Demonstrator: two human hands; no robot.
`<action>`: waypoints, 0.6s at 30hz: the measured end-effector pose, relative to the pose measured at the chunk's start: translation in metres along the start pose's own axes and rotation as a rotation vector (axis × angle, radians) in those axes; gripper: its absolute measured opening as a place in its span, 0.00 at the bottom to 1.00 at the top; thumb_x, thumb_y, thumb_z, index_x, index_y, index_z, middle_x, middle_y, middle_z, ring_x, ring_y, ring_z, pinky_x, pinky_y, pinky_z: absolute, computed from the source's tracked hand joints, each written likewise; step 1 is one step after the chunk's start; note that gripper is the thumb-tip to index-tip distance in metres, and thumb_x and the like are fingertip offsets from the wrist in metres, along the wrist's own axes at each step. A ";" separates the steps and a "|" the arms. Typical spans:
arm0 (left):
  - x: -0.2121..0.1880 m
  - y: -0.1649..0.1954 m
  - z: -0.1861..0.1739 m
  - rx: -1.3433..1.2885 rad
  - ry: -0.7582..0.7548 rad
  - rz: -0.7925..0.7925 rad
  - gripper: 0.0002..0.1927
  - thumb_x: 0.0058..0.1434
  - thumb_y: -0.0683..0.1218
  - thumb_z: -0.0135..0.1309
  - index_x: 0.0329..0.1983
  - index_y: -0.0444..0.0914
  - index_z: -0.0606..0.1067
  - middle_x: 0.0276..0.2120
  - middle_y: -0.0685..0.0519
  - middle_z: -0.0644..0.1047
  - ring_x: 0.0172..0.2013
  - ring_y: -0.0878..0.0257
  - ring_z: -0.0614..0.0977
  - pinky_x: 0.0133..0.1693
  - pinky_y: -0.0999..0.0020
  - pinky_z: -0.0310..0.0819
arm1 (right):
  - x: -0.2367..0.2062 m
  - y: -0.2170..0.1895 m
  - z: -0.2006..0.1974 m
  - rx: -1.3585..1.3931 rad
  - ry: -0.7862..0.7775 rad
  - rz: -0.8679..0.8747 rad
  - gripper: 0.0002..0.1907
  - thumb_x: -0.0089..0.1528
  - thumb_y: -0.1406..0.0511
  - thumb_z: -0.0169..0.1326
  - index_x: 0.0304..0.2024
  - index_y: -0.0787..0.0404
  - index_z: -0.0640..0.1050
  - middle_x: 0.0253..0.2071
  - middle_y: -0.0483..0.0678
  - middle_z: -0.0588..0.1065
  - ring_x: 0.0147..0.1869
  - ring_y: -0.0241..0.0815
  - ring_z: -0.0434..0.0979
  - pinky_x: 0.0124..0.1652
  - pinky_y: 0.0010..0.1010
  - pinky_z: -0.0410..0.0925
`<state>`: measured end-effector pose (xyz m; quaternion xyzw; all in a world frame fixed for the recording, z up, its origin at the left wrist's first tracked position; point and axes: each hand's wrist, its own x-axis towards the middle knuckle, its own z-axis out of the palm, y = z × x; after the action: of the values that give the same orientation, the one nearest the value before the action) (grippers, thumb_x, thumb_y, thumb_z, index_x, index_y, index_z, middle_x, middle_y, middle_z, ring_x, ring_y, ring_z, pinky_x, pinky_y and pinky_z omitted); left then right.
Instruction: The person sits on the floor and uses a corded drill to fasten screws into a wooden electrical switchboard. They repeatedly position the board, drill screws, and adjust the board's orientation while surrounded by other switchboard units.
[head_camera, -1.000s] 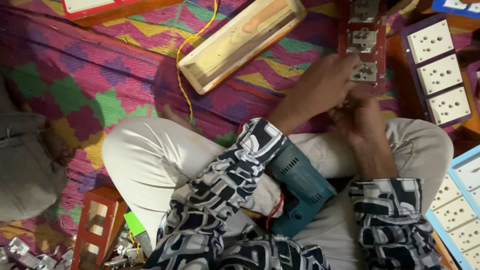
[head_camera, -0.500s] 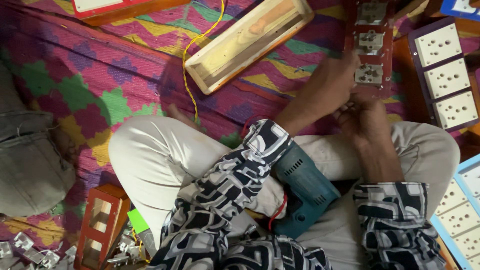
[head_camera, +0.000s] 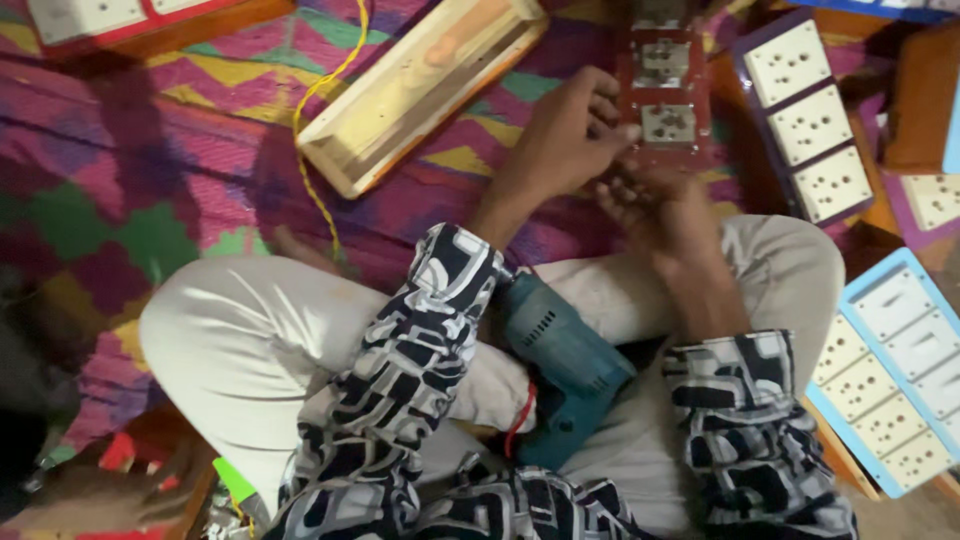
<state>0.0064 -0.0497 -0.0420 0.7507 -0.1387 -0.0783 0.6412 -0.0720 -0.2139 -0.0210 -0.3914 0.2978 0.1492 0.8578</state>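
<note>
I sit cross-legged on a patterned mat. My left hand (head_camera: 565, 135) grips the lower left edge of a red-brown switchboard panel (head_camera: 665, 85) that carries grey socket backs. My right hand (head_camera: 650, 205) is just below the panel's bottom edge, fingers curled; what it pinches, if anything, is hidden. A teal electric drill (head_camera: 565, 365) rests in my lap between my forearms.
An empty wooden board box (head_camera: 420, 85) lies upside down to the left, with a yellow wire (head_camera: 320, 110) beside it. Purple (head_camera: 810, 120) and blue (head_camera: 895, 375) panels with white sockets lie at the right. A red-framed board (head_camera: 130, 20) lies at the top left.
The view has shifted a little. My hands stay at the panel's lower edge, the left fingers closing further onto it. The drill has not moved.
</note>
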 end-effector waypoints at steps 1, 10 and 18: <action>0.000 -0.001 0.000 0.002 -0.023 -0.052 0.25 0.55 0.42 0.70 0.51 0.34 0.69 0.36 0.48 0.82 0.34 0.61 0.86 0.36 0.66 0.82 | -0.001 0.000 0.003 -0.016 -0.039 -0.034 0.07 0.65 0.73 0.51 0.45 0.67 0.75 0.37 0.49 0.75 0.40 0.40 0.75 0.51 0.38 0.75; 0.000 0.007 -0.015 0.016 0.020 -0.060 0.11 0.67 0.45 0.51 0.48 0.34 0.74 0.33 0.49 0.82 0.33 0.63 0.89 0.36 0.68 0.84 | -0.015 -0.004 0.019 -0.236 -0.045 -0.233 0.12 0.62 0.76 0.52 0.48 0.66 0.73 0.39 0.48 0.74 0.36 0.38 0.73 0.41 0.35 0.72; -0.007 0.032 -0.012 0.021 -0.090 -0.459 0.27 0.61 0.65 0.56 0.29 0.36 0.82 0.26 0.45 0.84 0.30 0.55 0.88 0.33 0.61 0.79 | -0.001 0.038 0.012 -1.459 0.129 -0.971 0.19 0.56 0.75 0.57 0.50 0.67 0.73 0.46 0.62 0.72 0.50 0.63 0.75 0.46 0.52 0.69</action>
<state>-0.0006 -0.0409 -0.0089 0.7649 0.0061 -0.2540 0.5919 -0.0867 -0.1800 -0.0367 -0.9332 -0.0232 -0.1015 0.3440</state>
